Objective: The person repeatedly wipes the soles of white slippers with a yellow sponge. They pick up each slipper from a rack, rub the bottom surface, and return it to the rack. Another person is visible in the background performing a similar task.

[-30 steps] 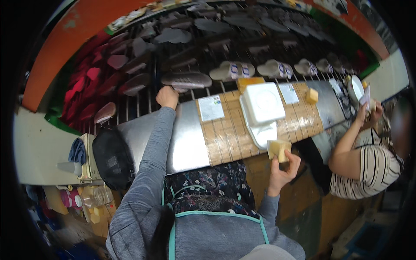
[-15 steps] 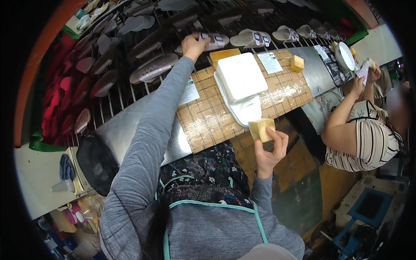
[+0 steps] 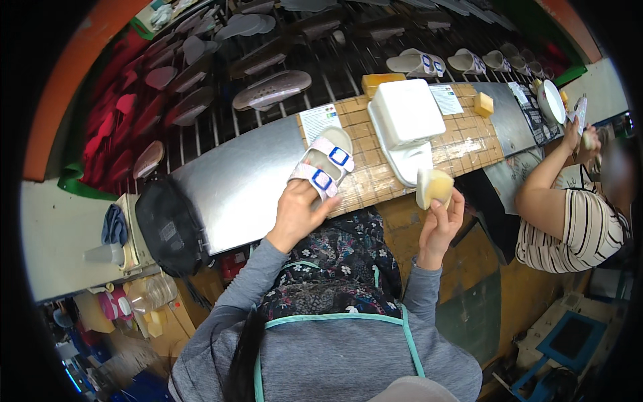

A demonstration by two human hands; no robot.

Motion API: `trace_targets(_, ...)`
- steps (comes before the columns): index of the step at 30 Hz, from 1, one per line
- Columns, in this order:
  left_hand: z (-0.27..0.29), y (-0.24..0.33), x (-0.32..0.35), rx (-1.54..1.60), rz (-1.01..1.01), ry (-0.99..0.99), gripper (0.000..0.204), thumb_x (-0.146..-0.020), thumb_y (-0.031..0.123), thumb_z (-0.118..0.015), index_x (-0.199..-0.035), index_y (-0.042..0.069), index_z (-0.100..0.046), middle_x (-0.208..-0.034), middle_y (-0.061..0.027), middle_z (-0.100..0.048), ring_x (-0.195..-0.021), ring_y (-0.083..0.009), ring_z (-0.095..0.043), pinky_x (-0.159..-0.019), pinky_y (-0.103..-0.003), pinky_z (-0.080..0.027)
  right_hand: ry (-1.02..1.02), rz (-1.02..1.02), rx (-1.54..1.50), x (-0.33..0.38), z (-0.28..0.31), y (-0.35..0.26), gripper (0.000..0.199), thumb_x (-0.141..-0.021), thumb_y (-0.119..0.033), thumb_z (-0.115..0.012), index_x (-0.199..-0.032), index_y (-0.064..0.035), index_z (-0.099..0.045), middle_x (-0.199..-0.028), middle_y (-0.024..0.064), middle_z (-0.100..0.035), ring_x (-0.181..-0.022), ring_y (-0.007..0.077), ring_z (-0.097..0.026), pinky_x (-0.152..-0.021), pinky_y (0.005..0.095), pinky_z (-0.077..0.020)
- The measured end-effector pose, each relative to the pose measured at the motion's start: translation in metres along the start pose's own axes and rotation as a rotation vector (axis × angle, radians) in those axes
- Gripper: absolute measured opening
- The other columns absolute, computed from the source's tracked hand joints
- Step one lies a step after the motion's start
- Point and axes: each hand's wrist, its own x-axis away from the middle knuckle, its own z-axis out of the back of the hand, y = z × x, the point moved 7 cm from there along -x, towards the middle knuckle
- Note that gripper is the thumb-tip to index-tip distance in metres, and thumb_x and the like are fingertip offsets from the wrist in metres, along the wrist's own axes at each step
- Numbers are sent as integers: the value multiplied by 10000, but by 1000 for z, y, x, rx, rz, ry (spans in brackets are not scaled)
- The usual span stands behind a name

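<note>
A pale two-strap sandal (image 3: 341,142) with blue-rimmed buckles is in my left hand (image 3: 295,214), whose fingers reach under the straps. It is held over the near edge of the bench, toe end toward me. In my right hand (image 3: 439,231) a yellow sponge block (image 3: 440,185) with a whitish side is pinched between thumb and fingers, apart from the sandal. Just beyond the sponge stands a white plastic dispenser box (image 3: 407,114) on a white base. A grid-patterned brown mat (image 3: 362,175) lies beneath the box.
Behind the bench a slatted rack (image 3: 321,90) carries several sandals (image 3: 416,62) and soles (image 3: 271,92). Another yellow sponge (image 3: 483,104) rests right of the box. A black bag (image 3: 167,228) hangs at the left end. To the right a co-worker in a striped top (image 3: 569,221) handles something pale.
My left hand has lifted the sandal off the rack and drawn it toward me over the bench. My right hand has stayed low with the sponge, which is turned slightly.
</note>
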Motion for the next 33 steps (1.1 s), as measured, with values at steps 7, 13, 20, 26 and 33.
trace_targets(7, -10, -43, 9, 1151, 651, 1, 517, -1040, 397, -386, -1399, 30, -454, -1353, -134, -525, -1179, -229, -553, -967, -354, -457, -349, 44, -28, 31, -90, -6, 535, -737, 137, -626, -1251, 9, -546, -1240, 112, -548, -1126, 215, -561, -991, 350, -460)
trace_targets(13, 18, -2, 29, 2032, 639, 40, 649, -1020, 539, -239, -1501, 106, -291, -1463, -133, -424, -1291, -244, -490, -1019, -386, -469, -551, 562, 505, 67, -155, -42, 487, -567, 32, -690, -1042, -71, -727, -1102, 126, -644, -958, 256, -630, -910, 342, -465)
trace_targets(20, 38, -20, 72, 1974, 762, 151, 600, -1044, 461, -180, -1516, 95, -236, -1498, -136, -373, -1349, -279, -421, -1107, -429, -384, -797, 448, 348, 102, -187, -25, 465, -556, 5, -684, -1016, -44, -732, -1029, 120, -663, -918, 239, -634, -824, 341, -496)
trace_targets(26, 49, -16, 77, 1914, 652, 137, 595, -1045, 448, -206, -1509, 78, -250, -1499, -139, -370, -1357, -280, -405, -1125, -438, -346, -674, 587, 452, 99, -198, -25, 480, -574, 34, -680, -1043, -55, -724, -1111, 146, -616, -986, 254, -630, -870, 348, -517)
trace_targets(33, 52, -15, 77, 1925, 598, 87, 582, -1047, 432, -229, -1488, 57, -292, -1450, -150, -429, -1304, -278, -466, -1093, -422, -387, -713, 604, 472, 95, -201, -27, 470, -568, 44, -669, -1028, -44, -717, -1091, 143, -629, -986, 255, -620, -877, 349, -497)
